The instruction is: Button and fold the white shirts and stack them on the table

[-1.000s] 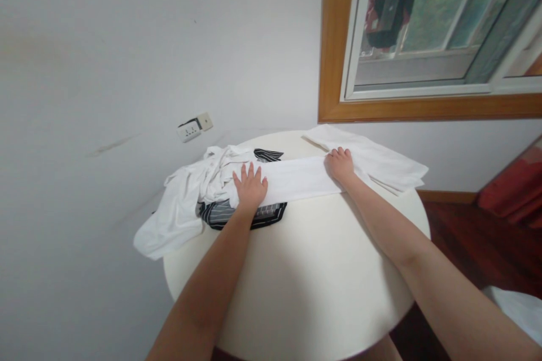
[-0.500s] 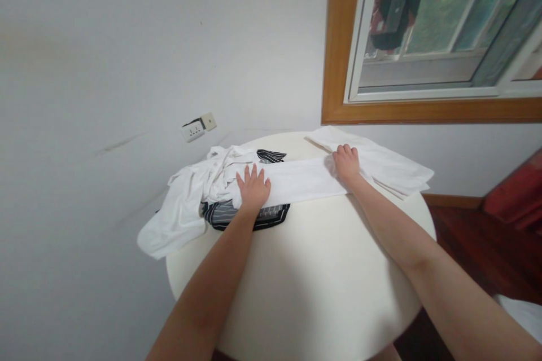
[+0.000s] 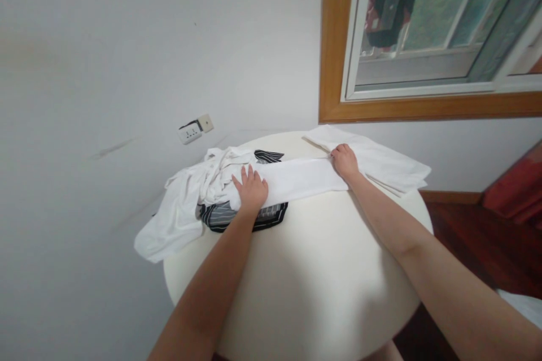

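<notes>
A white garment [image 3: 296, 179] lies folded into a long strip across the far part of a round white table [image 3: 313, 271]. My left hand [image 3: 250, 188] rests flat on the strip's left part, fingers stretched out and slightly apart. My right hand [image 3: 345, 161] presses on the strip's right end with its fingers curled down onto the cloth. Left of my left hand the garment bunches into a crumpled heap [image 3: 190, 197] that hangs over the table's edge. A black striped garment [image 3: 237, 216] lies under the strip near my left hand.
A folded white cloth [image 3: 381, 161] lies at the table's far right. A wall socket [image 3: 191, 130] sits on the white wall behind. A wood-framed window [image 3: 423, 39] is at the upper right, with a dark garment hanging outside. Red-brown floor shows at right.
My right hand's fingers have curled further onto the right end of the strip. My left hand stays flat in about the same place. The view shifted slightly.
</notes>
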### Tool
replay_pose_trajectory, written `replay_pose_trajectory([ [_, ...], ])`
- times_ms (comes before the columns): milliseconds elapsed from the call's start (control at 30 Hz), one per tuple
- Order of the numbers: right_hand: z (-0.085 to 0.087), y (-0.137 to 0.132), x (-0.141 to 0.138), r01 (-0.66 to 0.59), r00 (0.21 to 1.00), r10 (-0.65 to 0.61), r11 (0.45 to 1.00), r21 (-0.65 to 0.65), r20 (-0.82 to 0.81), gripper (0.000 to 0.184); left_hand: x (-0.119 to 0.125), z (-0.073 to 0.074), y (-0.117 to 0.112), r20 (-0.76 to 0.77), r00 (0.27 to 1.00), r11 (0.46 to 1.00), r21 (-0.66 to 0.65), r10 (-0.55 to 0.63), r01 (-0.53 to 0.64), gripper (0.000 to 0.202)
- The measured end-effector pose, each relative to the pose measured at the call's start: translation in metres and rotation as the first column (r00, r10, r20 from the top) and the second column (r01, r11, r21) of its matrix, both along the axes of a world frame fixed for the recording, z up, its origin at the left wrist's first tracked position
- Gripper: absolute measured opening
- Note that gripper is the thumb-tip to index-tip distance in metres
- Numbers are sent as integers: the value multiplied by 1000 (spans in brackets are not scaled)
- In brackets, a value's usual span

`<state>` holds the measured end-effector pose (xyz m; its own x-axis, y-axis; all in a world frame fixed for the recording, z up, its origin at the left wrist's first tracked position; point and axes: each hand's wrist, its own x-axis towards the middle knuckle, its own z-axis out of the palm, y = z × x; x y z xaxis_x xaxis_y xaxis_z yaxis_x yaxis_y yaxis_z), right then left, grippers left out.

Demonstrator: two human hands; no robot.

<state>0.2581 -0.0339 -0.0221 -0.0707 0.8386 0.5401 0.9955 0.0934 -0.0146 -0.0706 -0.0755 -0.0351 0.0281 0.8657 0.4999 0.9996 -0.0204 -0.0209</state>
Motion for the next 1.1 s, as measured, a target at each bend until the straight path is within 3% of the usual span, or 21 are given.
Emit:
replay_pose_trajectory([
  [133,-6,0,2,-5,999,4,999,-41,-39,38,-1,-1,1,-1,1000,1000,-25,0,0,51],
  [300,-5,-6,4,45,992,-34,994,95,-121,37,-1,-2,2,-3,1000,999,-40,8,-8,50],
  [433,-6,-11,8,23,996,-15,995,93,-86,30,-1,-1,1,-14,1000,1000,-28,13,-13,51],
  [933,-18,-11,10,64,998,-61,990,123,-29,30,0,0,-4,25,1000,999,-46,1,0,50],
  [1100,-16,-12,9,80,996,-76,990,115,-35,31,2,10,-9,21,1000,999,-49,4,-3,51],
])
